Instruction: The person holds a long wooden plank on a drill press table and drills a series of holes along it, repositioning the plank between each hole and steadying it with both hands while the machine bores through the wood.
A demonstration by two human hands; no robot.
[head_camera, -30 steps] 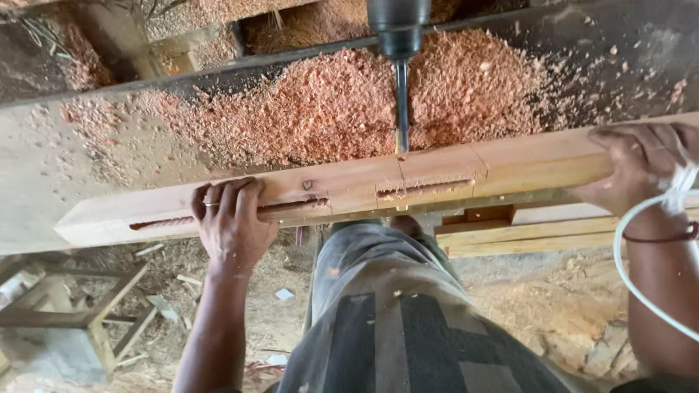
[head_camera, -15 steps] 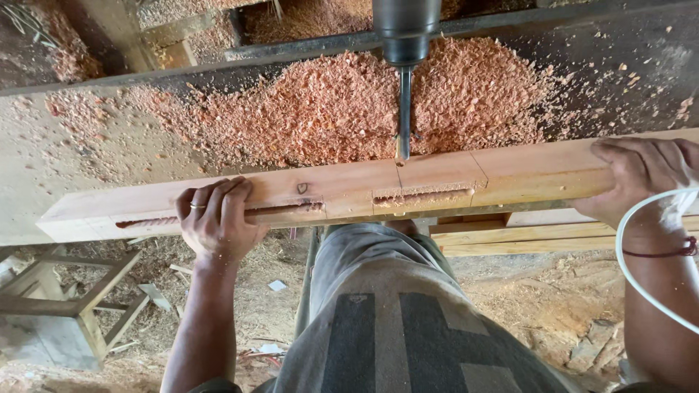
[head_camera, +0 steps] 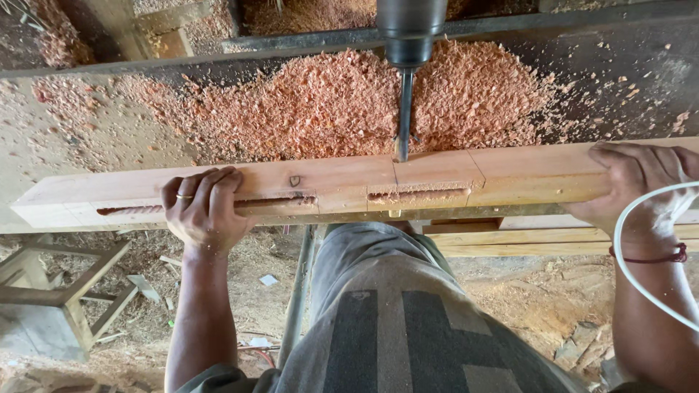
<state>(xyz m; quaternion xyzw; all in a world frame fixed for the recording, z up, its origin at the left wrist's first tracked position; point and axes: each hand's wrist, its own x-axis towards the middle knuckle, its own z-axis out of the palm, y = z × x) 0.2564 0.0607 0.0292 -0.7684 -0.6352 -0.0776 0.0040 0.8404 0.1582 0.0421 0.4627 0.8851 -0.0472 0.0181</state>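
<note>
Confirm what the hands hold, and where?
Both grip the long pale wooden beam: left hand over its near edge left of centre, right hand near its right end.

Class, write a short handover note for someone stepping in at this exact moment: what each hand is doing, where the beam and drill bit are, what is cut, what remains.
Left hand: gripping the wooden beam over its near edge, covering part of the long slot.
Right hand: gripping the beam's right end; a white cord loops past the wrist.
Drill bit: vertical, tip at the beam's far edge, above the marked section.
Done: long slot on the left; a shorter slot below the bit.
Left: cannot tell how deep the shorter slot goes. Wood chips are piled behind the beam.
</note>
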